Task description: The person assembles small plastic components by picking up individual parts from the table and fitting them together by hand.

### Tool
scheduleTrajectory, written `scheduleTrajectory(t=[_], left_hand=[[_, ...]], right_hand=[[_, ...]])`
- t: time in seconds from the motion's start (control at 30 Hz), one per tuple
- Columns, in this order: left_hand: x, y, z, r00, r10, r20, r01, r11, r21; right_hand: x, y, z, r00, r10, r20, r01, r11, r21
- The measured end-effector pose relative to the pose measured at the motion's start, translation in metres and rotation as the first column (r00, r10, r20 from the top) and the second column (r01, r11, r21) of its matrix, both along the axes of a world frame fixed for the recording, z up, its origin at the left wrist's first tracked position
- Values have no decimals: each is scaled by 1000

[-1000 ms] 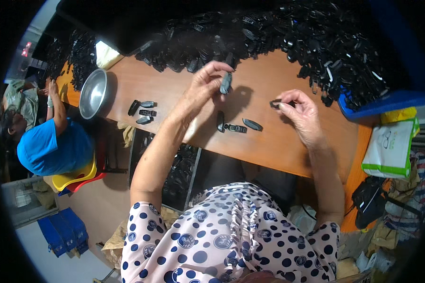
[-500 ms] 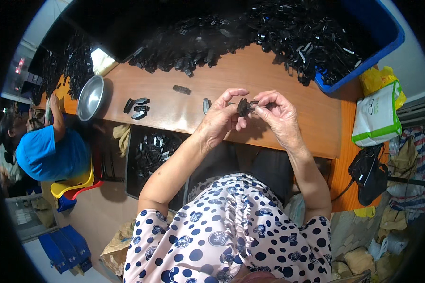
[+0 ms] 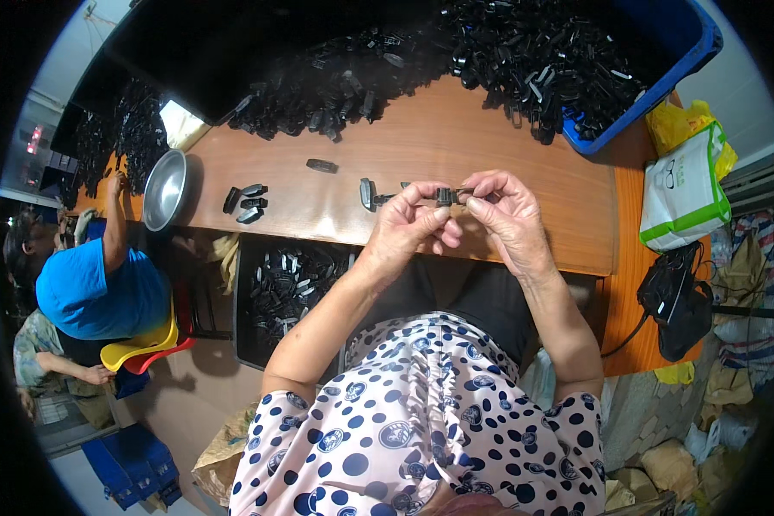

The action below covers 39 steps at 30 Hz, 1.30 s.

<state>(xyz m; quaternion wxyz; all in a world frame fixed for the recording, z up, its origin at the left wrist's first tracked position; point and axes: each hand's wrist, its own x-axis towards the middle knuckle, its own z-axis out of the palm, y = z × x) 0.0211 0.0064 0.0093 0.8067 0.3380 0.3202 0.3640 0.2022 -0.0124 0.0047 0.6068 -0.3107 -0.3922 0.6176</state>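
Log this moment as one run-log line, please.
left hand: pinching small black part | right hand: pinching same part | position: above wooden table edge | nearby: black parts pile

Both hands meet over the wooden table [image 3: 507, 155], the left hand [image 3: 408, 228] and right hand [image 3: 507, 219] pinching a small black part [image 3: 445, 195] between fingertips. Just left of the grip lies another black piece [image 3: 368, 193]; beyond it, a heap of black parts [image 3: 507, 60].

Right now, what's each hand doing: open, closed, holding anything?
Left hand: closed, pinching one end of the small black plastic part.
Right hand: closed, pinching the other end of the same part.
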Motion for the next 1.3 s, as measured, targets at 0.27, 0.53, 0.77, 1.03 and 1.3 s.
scheduleTrajectory(t=[0.27, 0.53, 0.77, 1.03, 1.3], left_hand=[[1, 1, -14, 876, 254, -410, 49, 798, 600], [-1, 6, -6, 776, 448, -443, 168, 531, 831], [-9, 11, 2, 725, 443, -528, 323, 458, 828], [-20, 21, 3, 685, 482, -546, 490, 250, 835], [-21, 23, -5, 758, 306, -576, 443, 407, 799]], right_hand=[[-2, -4, 0, 998, 18, -64, -20, 999, -41], [-1, 2, -2, 999, 40, -19, -41, 998, -45], [14, 13, 7, 942, 273, 195, -219, 941, -257], [22, 27, 9, 815, 523, 250, -358, 793, -493], [20, 26, -17, 797, 564, -216, -574, 597, -560]])
